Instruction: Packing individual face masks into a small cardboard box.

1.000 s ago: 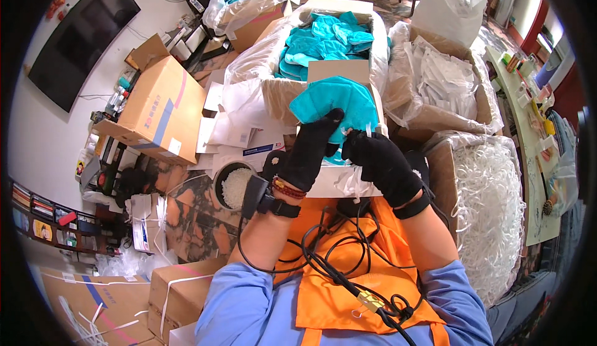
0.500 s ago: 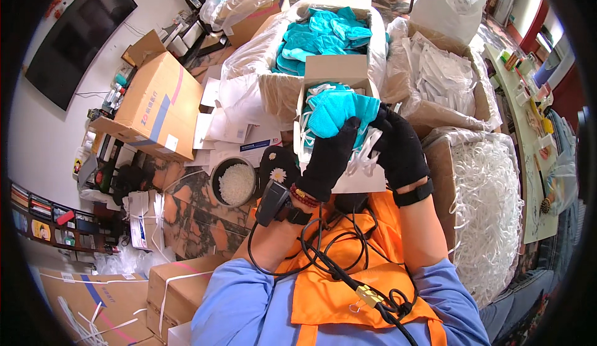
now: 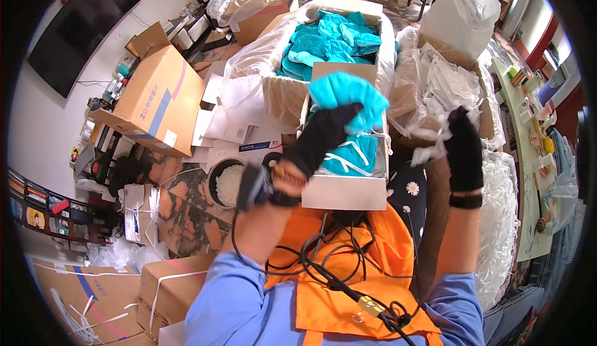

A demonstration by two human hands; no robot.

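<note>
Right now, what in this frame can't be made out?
All in the head view:
Left hand: its fingers under the mask are hidden by the mask, itself blurred.
White thing beside the right hand: blurred; I can't tell what it is or whether it is gripped.
Small box: part of its inside is covered by left hand and mask.
Lower-left carton: cut off by the picture's dark edge.

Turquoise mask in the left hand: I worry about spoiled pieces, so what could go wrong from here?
The turquoise mask, held by the left hand above the open carton, might slip and land askew on the masks inside. The black cables looped over the orange apron could snag during a reach.
</note>
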